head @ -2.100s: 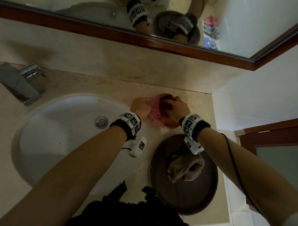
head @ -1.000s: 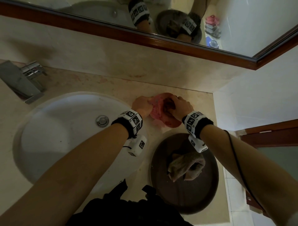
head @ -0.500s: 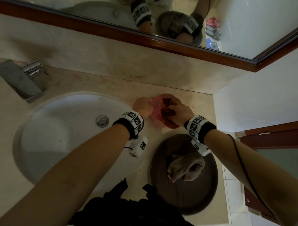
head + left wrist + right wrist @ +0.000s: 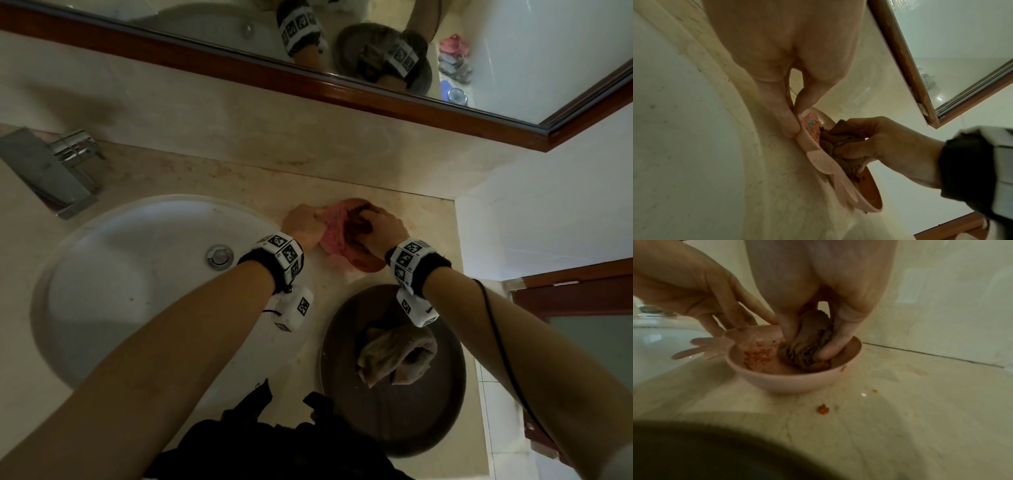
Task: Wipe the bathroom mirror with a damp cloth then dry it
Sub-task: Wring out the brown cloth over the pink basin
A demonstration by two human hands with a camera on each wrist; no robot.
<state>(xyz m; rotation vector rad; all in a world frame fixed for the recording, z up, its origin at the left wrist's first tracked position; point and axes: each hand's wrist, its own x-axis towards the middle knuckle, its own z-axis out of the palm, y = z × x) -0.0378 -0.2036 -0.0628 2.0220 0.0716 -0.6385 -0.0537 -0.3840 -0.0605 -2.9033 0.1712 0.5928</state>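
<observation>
Inside pink bowl (image 4: 793, 379): cloth (image 4: 807, 348) gripped by right hand (image 4: 383, 229).

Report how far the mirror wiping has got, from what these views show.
Done: nothing on the mirror itself that can be seen. In hand: the right hand grips a brown cloth pushed into the pink bowl, whose rim the left hand pinches. Left: wiping the mirror, then drying it, perhaps with the second cloth lying in the dark basin.
</observation>
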